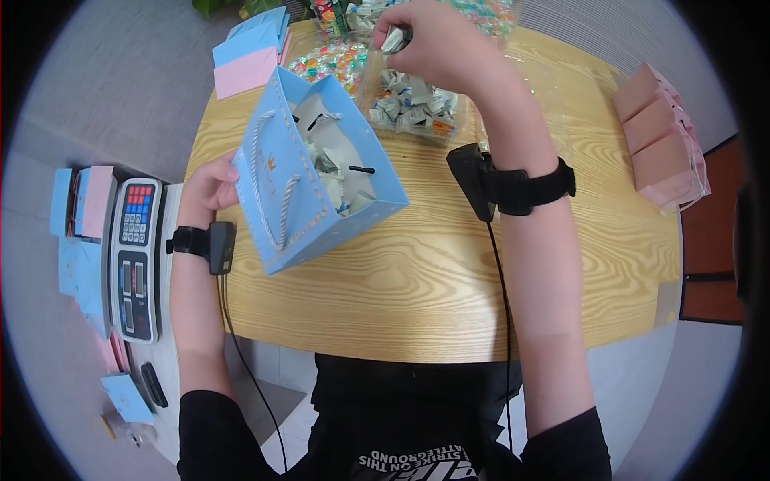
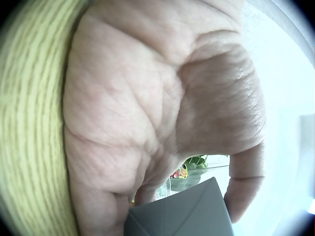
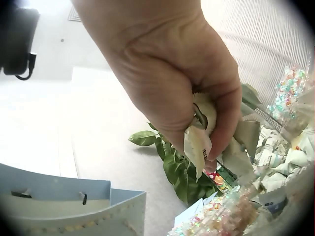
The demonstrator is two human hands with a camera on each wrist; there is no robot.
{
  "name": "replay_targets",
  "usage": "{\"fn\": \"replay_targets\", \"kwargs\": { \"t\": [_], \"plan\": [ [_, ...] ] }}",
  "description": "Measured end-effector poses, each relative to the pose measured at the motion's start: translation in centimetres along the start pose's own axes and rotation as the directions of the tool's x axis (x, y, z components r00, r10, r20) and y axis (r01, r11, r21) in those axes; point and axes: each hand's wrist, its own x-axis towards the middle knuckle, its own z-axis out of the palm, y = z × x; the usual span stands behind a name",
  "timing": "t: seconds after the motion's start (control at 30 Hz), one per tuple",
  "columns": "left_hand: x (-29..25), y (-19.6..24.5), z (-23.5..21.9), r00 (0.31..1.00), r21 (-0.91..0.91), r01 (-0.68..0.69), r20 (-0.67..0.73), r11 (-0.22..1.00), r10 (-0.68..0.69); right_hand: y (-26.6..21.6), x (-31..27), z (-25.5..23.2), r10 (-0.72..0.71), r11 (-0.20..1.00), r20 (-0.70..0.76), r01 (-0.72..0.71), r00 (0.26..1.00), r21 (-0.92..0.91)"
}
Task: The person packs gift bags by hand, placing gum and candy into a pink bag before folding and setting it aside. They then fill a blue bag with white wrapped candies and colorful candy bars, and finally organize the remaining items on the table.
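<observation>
A light blue paper gift bag (image 1: 309, 172) with white rope handles leans on the table, its mouth toward the right. Inside it lie several white-wrapped pieces (image 1: 330, 172). My left hand (image 1: 210, 183) grips the bag's left side, thumb on one face; the left wrist view shows the grey-looking bag corner (image 2: 182, 211) between thumb and fingers. My right hand (image 1: 441, 48) pinches a few white-wrapped candies (image 3: 198, 145) above a clear plastic box (image 1: 417, 132) full of similar wrapped candies (image 1: 413, 100).
Colourful shiny candies (image 1: 333, 66) lie behind the bag. Folded blue and pink bags (image 1: 253, 52) stand at the back left, and pink bags (image 1: 662, 132) line the right edge. A digital scale (image 1: 136, 260) sits left of the table. Green leaves (image 3: 179, 172) show beyond the right hand.
</observation>
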Motion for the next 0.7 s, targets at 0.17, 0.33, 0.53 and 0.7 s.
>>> {"fn": "replay_targets", "kwargs": {
  "t": [0.17, 0.33, 0.53, 0.7],
  "plan": [
    [-0.6, 0.0, 0.1, 0.998, 0.052, -0.014, -0.064, 0.999, 0.018, 0.2, 0.1, 0.4, 0.088, 0.996, 0.12, -0.09, 0.989, 0.016],
    [-0.9, 0.4, -1.6, 0.997, 0.06, 0.016, -0.081, 0.998, -0.011, 0.5, -0.3, 0.5, 0.118, 0.993, 0.123, -0.117, 0.985, -0.015],
    [-0.3, 0.0, 0.2, 0.998, 0.041, -0.017, -0.058, 0.999, 0.019, 0.2, -0.1, 0.5, 0.129, 0.992, 0.166, -0.126, 0.978, -0.033],
    [-0.8, 0.3, -1.4, 0.996, 0.073, 0.004, -0.089, 0.997, 0.002, -1.1, 0.1, -0.7, 0.062, 0.997, 0.13, -0.066, 0.99, 0.028]
  ]
}}
